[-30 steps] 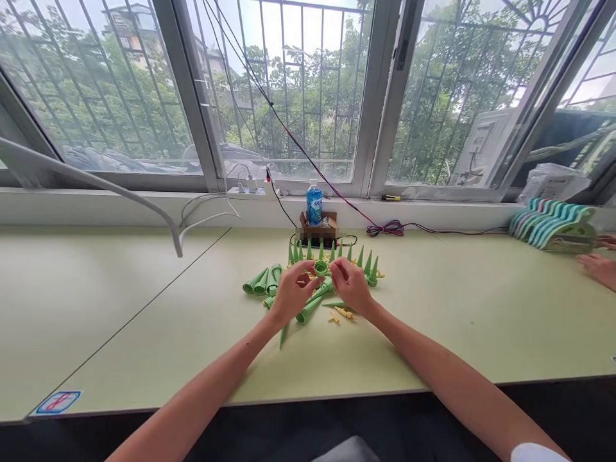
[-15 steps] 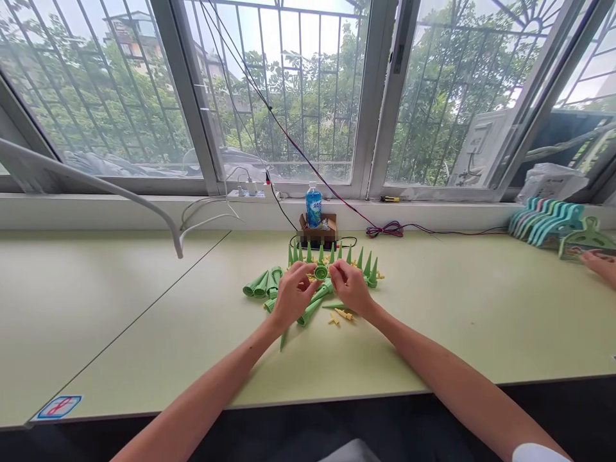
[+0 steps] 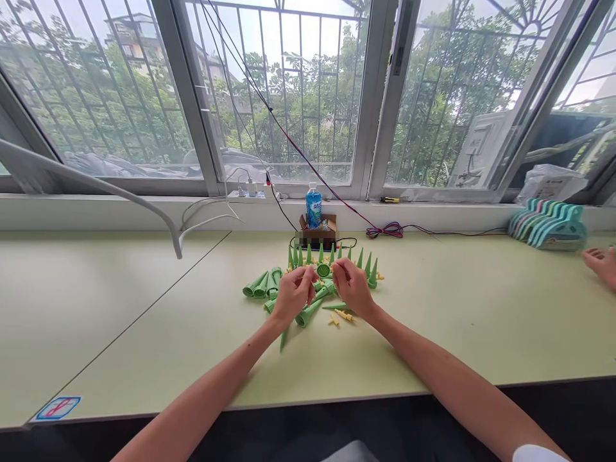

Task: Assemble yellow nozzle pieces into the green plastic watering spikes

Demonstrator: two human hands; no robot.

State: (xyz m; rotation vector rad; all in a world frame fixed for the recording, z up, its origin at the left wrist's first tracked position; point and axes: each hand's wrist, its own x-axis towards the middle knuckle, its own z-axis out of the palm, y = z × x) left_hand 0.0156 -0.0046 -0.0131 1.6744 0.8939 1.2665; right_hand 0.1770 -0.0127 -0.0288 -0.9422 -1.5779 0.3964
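A green plastic watering spike shows its round, ringed mouth between the fingertips of both hands. My left hand is closed, its thumb and fingers pinched at the spike's left edge. At the right edge my right hand is also closed, in a pinch; whatever is in its fingertips is too small to make out. Under and beside the hands lie loose green cones and yellow T-shaped pieces. Behind them stands a row of green spikes, points up, with yellow fittings low down.
A blue bottle stands in a small cardboard box by the window sill. Bundled cable lies at the back. A white curved tube hangs at left. Teal hangers stand at far right, near another person's hand.
The spike's mouth has shifted slightly right and up, and my fingertips are a little farther apart. At far right, the green hanger by the other person's hand has gone from its place.
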